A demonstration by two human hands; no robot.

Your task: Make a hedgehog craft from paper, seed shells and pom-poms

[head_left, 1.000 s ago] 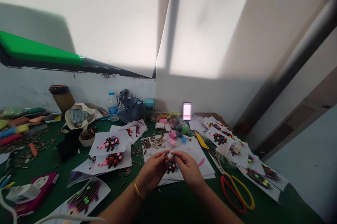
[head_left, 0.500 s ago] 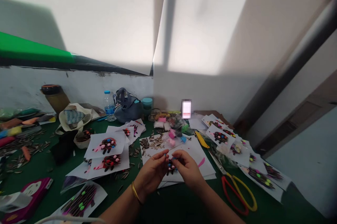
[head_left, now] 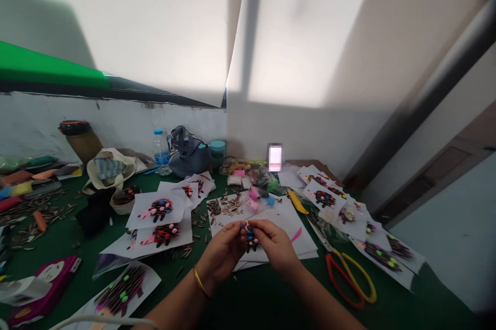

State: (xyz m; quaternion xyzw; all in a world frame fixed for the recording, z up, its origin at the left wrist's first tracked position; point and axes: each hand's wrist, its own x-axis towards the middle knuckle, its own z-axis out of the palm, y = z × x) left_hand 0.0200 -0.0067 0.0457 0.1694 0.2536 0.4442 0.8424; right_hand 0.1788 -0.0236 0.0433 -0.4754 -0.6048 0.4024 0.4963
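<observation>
My left hand [head_left: 227,247], with a gold bangle at the wrist, is raised over the front of the white paper [head_left: 306,245]. Its thumb and fingertips pinch a tiny blue piece [head_left: 242,225]. My right hand [head_left: 276,246] is close beside it, fingers closed; what they hold, if anything, is too small to make out. Below and between the hands lies a dark seed figure [head_left: 251,241] with blue and pink dots, partly covered by the fingers. Seeds [head_left: 228,205] and pink clay lumps [head_left: 253,205] rest on the paper's back part, near a blue lump [head_left: 270,200].
Finished seed pictures [head_left: 160,208] lie at left, with more [head_left: 324,198] at right. Scissors [head_left: 349,273] and a yellow knife [head_left: 297,202] are right of the paper. A water bottle [head_left: 161,153], blue bag [head_left: 189,157] and lit phone [head_left: 275,158] stand along the back.
The view has shifted slightly. My right hand's fingers have moved a little nearer my left fingertips, and the blue piece sits slightly farther left and higher.
</observation>
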